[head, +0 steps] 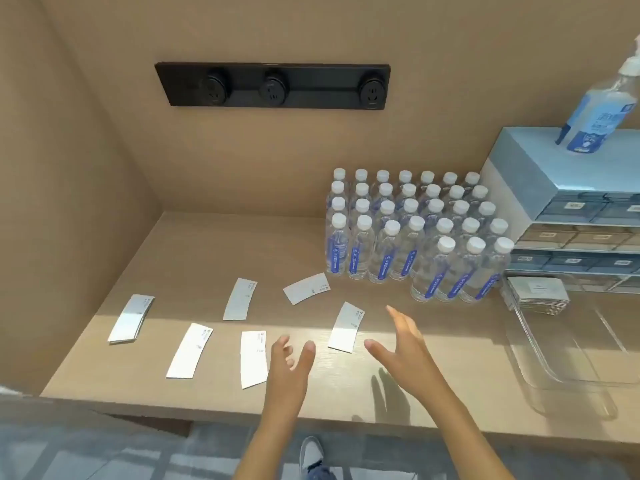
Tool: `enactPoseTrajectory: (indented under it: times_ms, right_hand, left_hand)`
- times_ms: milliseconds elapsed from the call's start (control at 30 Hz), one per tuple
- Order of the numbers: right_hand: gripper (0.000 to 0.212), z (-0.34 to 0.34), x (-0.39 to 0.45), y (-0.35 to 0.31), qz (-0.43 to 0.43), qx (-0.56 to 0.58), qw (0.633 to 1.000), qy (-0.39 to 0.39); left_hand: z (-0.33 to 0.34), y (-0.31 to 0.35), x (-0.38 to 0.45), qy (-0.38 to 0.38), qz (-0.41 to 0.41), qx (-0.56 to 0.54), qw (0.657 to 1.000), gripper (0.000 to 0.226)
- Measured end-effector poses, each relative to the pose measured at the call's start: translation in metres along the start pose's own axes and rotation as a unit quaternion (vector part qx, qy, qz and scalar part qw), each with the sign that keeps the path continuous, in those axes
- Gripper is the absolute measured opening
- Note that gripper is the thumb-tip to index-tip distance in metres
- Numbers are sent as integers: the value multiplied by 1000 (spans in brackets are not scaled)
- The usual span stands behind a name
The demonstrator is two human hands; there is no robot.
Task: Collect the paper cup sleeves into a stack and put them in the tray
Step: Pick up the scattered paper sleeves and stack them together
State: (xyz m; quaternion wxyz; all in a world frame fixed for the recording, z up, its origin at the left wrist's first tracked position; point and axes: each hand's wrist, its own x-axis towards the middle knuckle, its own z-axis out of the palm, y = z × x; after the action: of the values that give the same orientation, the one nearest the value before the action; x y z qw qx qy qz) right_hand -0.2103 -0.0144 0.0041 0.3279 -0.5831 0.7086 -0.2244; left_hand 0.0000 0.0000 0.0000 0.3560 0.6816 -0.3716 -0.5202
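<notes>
both hands hover above the near edge of the wooden counter (pixel 214 244), and i see nothing held in either. left hand (pixel 289 367) is spread wide, fingers loosely curled, palm turned inward. right hand (pixel 403 344) is also wide, fingers extended forward, its shadow on the wood just below it.

between the two hands and slightly ahead lies one paper cup sleeve (pixel 346 327), flat, close to the right thumb but not touching. just left of the left hand lies a second sleeve (pixel 254 358), its right edge beside the fingers. further left sit a third sleeve (pixel 189 350) and a small stack of sleeves (pixel 131 318). ahead of the left hand lie two more: one upright-angled sleeve (pixel 239 299) and one tilted sleeve (pixel 306 288).

right of the right hand sits the clear plastic tray (pixel 540 372), with a pile of sleeves (pixel 538 294) at its far end. ahead of the right hand stands a block of water bottles (pixel 415 230). beyond those, to the right, a drawer cabinet (pixel 540 188) carries a pump bottle (pixel 602 109). a black socket strip (pixel 273 85) is on the back wall.
</notes>
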Motion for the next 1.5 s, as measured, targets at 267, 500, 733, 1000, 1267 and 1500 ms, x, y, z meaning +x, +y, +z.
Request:
enactPoseTrajectory:
  times_ms: [267, 500, 733, 1000, 1267, 1500]
  right_hand:
    - [81, 27, 67, 16, 92, -20, 992, -83]
    - [61, 38, 116, 15, 94, -57, 985, -132]
    - [26, 41, 155, 17, 29, -101, 975, -194]
    - [34, 46, 182, 34, -7, -110, 967, -231]
    - [35, 53, 189, 42, -39, -115, 967, -224]
    - [27, 59, 194, 39, -43, -111, 967, -227]
  left_hand:
    - [16, -19, 51, -26, -242, -204, 948, 57]
    - [39, -22, 67, 50, -271, -254, 927, 20]
    - [63, -3, 69, 124, -311, -238, 912, 8]
    - [102, 13, 63, 241, -324, -268, 875, 13]
    - [129, 14, 68, 305, -320, -277, 853, 14]
    - [132, 6, 71, 322, -320, -235, 859, 11]
